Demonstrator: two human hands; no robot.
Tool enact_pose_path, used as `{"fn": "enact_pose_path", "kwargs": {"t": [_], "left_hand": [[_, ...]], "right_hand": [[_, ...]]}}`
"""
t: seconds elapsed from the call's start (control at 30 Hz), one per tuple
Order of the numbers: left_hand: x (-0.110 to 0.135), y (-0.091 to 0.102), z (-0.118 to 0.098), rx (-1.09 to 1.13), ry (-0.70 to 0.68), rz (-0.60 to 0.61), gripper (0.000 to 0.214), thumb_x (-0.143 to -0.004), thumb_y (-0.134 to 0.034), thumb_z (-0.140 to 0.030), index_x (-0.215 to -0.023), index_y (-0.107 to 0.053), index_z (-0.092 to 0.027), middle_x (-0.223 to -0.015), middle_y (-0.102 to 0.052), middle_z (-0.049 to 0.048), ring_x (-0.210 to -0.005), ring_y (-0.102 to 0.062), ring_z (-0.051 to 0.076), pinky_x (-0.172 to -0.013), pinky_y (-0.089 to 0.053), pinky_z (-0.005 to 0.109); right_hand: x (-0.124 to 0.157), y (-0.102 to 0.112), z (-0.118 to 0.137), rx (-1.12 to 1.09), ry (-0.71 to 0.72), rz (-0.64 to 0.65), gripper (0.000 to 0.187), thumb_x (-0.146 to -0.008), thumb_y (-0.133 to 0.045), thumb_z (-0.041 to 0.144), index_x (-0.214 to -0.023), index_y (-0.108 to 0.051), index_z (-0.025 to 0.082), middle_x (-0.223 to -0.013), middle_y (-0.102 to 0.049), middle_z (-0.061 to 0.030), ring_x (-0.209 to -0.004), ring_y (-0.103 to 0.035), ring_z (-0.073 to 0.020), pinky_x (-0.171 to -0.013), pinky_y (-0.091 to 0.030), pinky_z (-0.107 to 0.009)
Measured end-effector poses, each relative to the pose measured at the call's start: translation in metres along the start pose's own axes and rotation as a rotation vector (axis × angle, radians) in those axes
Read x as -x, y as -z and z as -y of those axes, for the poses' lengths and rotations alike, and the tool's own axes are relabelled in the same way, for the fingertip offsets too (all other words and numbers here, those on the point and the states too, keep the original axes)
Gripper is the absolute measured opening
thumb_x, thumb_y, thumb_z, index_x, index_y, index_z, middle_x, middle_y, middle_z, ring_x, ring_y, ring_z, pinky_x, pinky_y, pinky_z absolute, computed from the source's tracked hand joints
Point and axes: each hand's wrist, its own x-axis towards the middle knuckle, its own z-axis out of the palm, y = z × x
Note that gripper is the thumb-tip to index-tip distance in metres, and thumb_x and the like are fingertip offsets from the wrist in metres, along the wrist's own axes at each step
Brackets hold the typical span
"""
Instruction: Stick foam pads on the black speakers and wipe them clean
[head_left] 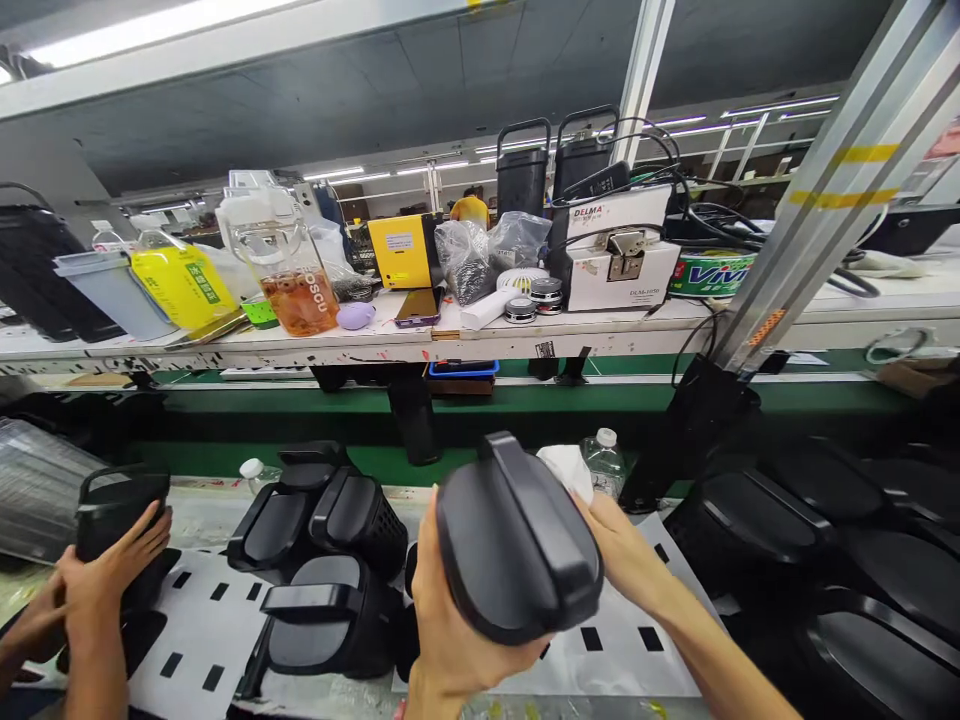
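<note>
Tilted in front of me is a black plastic lidded container with a raised carry handle (pixel 499 545). My left hand (pixel 457 640) is closed around its left side and underside, thumb along the edge. On the far right side, my right hand (pixel 619 545) is closed on a white cloth (pixel 564 468), close against the container; its fingertips are hidden behind the black body. Left of my hands, several similar black containers (pixel 319 610) stand grouped on the bench. A white sheet with black rectangles (pixel 637 670) lies beneath my hands.
At far left a co-worker's hands (pixel 109 570) hold another black container (pixel 124 510). More black containers (pixel 892 640) crowd the right side. A clear bottle (pixel 604 465) stands behind my right hand. Above runs a cluttered shelf (pixel 360 350), with a metal post (pixel 810 200) at right.
</note>
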Motion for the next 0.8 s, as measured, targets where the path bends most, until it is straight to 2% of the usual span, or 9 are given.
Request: {"fn": "enact_pose_path", "kwargs": {"t": [0.13, 0.2, 0.3, 0.37, 0.5, 0.6, 0.67, 0.73, 0.8], "left_hand": [[-0.014, -0.003, -0.002, -0.244, -0.398, 0.068, 0.123, -0.053, -0.084, -0.051, -0.153, -0.02, -0.017, -0.137, -0.05, 0.0212, -0.122, -0.052, 0.044, -0.098, -0.047, 0.058], [-0.016, -0.009, 0.001, -0.293, -0.442, 0.095, 0.119, -0.056, -0.083, -0.048, -0.152, -0.023, -0.013, -0.136, -0.049, 0.0231, -0.122, -0.05, 0.044, -0.098, -0.046, 0.058], [-0.01, -0.02, 0.007, -0.282, -0.416, 0.101, 0.117, -0.059, -0.082, -0.046, -0.153, -0.021, -0.013, -0.136, -0.048, 0.0232, -0.124, -0.048, 0.042, -0.1, -0.045, 0.058], [-0.004, -0.024, 0.011, -0.252, -0.33, 0.137, 0.116, -0.061, -0.083, -0.042, -0.153, -0.018, -0.016, -0.138, -0.047, 0.0224, -0.128, -0.046, 0.041, -0.102, -0.045, 0.059], [0.005, -0.017, 0.024, -0.079, -0.031, 0.358, 0.108, -0.062, -0.084, -0.048, -0.151, -0.026, -0.03, -0.151, -0.036, 0.0155, -0.139, -0.036, 0.039, -0.11, -0.038, 0.06], [0.008, -0.011, 0.037, 0.126, 0.36, 0.187, 0.088, -0.075, -0.074, -0.053, -0.149, -0.032, -0.032, -0.156, -0.031, 0.0114, -0.147, -0.025, 0.034, -0.118, -0.025, 0.058], [0.008, -0.013, 0.041, 0.448, 0.641, 0.116, 0.076, -0.083, -0.06, -0.062, -0.148, -0.034, -0.032, -0.153, -0.039, 0.0115, -0.144, -0.031, 0.033, -0.115, -0.031, 0.059], [0.003, -0.018, 0.037, 0.842, 0.762, 0.162, 0.075, -0.082, -0.047, -0.074, -0.143, -0.041, -0.031, -0.146, -0.05, 0.0119, -0.137, -0.043, 0.035, -0.108, -0.042, 0.058], [-0.005, -0.021, 0.026, 1.021, 0.731, 0.153, 0.077, -0.081, -0.042, -0.078, -0.138, -0.048, -0.028, -0.137, -0.059, 0.0126, -0.13, -0.052, 0.035, -0.104, -0.047, 0.056]], "right_hand": [[0.014, 0.018, 0.011, -0.362, -0.16, -0.243, 0.05, -0.082, -0.059, 0.064, -0.088, -0.072, 0.016, -0.078, -0.071, -0.0074, -0.083, -0.067, -0.0277, -0.074, -0.055, -0.035], [0.023, 0.016, 0.021, -0.416, -0.139, -0.24, 0.048, -0.08, -0.063, 0.062, -0.098, -0.072, 0.018, -0.088, -0.072, -0.0082, -0.095, -0.066, -0.0294, -0.083, -0.054, -0.037], [0.029, 0.0, 0.032, -0.246, -0.09, -0.11, 0.04, -0.075, -0.075, 0.05, -0.099, -0.07, 0.019, -0.095, -0.072, -0.0073, -0.104, -0.063, -0.0296, -0.091, -0.052, -0.037], [0.027, -0.009, 0.031, -0.229, -0.059, -0.088, 0.033, -0.072, -0.078, 0.041, -0.093, -0.069, 0.017, -0.093, -0.071, -0.0066, -0.097, -0.064, -0.0277, -0.087, -0.053, -0.036], [0.026, -0.006, 0.026, -0.459, -0.064, -0.247, 0.03, -0.059, -0.085, 0.031, -0.078, -0.068, 0.016, -0.072, -0.064, -0.0016, -0.066, -0.059, -0.0167, -0.06, -0.05, -0.027], [0.028, 0.017, 0.027, -0.601, -0.059, -0.434, 0.029, -0.05, -0.086, 0.023, -0.069, -0.065, 0.017, -0.054, -0.05, 0.0036, -0.048, -0.045, -0.0088, -0.043, -0.04, -0.021], [0.027, 0.036, 0.023, -0.745, 0.006, -0.55, 0.029, -0.048, -0.081, 0.019, -0.073, -0.066, 0.02, -0.049, -0.042, 0.0066, -0.043, -0.037, -0.0073, -0.039, -0.035, -0.021], [0.021, 0.051, 0.007, -0.875, 0.063, -0.567, 0.037, -0.048, -0.074, 0.018, -0.083, -0.067, 0.024, -0.047, -0.04, 0.0081, -0.04, -0.033, -0.0082, -0.037, -0.035, -0.023], [0.014, 0.055, -0.021, -0.83, 0.056, -0.498, 0.034, -0.05, -0.071, 0.023, -0.083, -0.067, 0.025, -0.046, -0.046, 0.0071, -0.037, -0.034, -0.0101, -0.037, -0.037, -0.027]]}}
